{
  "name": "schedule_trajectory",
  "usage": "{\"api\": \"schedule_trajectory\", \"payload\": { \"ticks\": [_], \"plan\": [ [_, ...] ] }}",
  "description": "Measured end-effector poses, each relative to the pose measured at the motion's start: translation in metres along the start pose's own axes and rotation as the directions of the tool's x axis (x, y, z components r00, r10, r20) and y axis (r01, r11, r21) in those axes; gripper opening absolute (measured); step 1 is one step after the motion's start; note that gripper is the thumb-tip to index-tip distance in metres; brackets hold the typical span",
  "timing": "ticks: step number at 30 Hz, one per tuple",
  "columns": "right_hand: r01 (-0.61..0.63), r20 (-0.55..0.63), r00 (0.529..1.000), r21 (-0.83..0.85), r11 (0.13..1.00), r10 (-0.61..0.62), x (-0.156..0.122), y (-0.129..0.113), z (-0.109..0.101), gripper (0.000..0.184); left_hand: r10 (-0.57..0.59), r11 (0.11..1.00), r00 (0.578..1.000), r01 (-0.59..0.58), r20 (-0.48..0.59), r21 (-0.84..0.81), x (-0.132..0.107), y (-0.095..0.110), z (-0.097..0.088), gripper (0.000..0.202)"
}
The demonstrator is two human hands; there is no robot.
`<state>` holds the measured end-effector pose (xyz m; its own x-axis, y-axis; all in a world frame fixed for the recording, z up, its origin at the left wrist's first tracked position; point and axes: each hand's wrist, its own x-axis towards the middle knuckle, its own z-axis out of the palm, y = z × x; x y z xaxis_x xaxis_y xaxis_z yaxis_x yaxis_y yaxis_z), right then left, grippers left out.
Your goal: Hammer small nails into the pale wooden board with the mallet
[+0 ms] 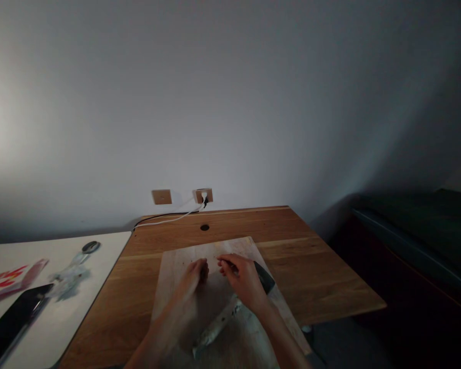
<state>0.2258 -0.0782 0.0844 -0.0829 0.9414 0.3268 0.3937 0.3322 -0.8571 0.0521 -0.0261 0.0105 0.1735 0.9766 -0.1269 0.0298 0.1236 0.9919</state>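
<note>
My left hand [196,271] is closed, its fingers curled in, over the upper middle of a pale board [171,277]. Facing it a short gap away, my right hand [243,277] is closed too, thumb and fingers pinched together. Whatever either hand holds is too small or too dark to make out. Tiny dark specks lie on the board near the fingertips. A dark, smooth object [266,278] shows behind my right wrist, partly covered. Below the hands lies a long, whitish, blurred item [217,325], slanting under my right forearm.
The board rests on a wooden table [311,266] against the wall. On a white table [96,277] at left are a dark flat device [17,323], a red-and-white packet [13,282], crumpled clear plastic [69,279] and a roll of tape [91,247]. Cables [169,219] run from a wall socket [203,196].
</note>
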Motion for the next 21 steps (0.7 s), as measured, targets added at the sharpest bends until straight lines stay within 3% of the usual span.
{"api": "schedule_trajectory", "payload": {
  "ticks": [2,4,6,10,12,17,21],
  "plan": [
    [-0.020,-0.010,1.000,0.001,1.000,0.020,-0.008,0.008,-0.004,0.027,0.132,0.945,0.991,-0.133,0.022,0.298,-0.006,0.005,0.004,0.036],
    [-0.046,-0.012,0.999,-0.001,0.999,0.046,-0.017,0.015,-0.006,0.028,0.233,0.800,0.967,-0.252,0.104,0.544,-0.013,0.007,0.011,0.033],
    [-0.060,-0.011,0.998,-0.018,0.998,0.060,-0.027,0.019,-0.008,0.028,0.294,0.659,0.932,-0.359,0.214,0.661,-0.019,0.005,0.017,0.028],
    [-0.025,-0.042,0.999,-0.116,0.993,0.021,-0.048,0.020,-0.011,0.028,0.353,0.402,0.808,-0.587,0.473,0.703,-0.027,0.002,0.019,0.025],
    [-0.009,-0.070,0.998,-0.149,0.989,-0.002,-0.058,0.018,-0.015,0.029,0.357,0.331,0.756,-0.652,0.549,0.682,-0.029,0.001,0.016,0.030],
    [-0.042,-0.135,0.991,-0.219,0.975,0.013,-0.081,0.024,-0.029,0.031,0.333,0.207,0.721,-0.685,0.608,0.698,-0.033,-0.003,0.004,0.046],
    [-0.022,-0.230,0.972,-0.291,0.956,-0.048,-0.096,0.043,-0.041,0.028,0.350,0.121,0.710,-0.682,0.611,0.722,-0.042,-0.006,-0.006,0.053]
  ]
}}
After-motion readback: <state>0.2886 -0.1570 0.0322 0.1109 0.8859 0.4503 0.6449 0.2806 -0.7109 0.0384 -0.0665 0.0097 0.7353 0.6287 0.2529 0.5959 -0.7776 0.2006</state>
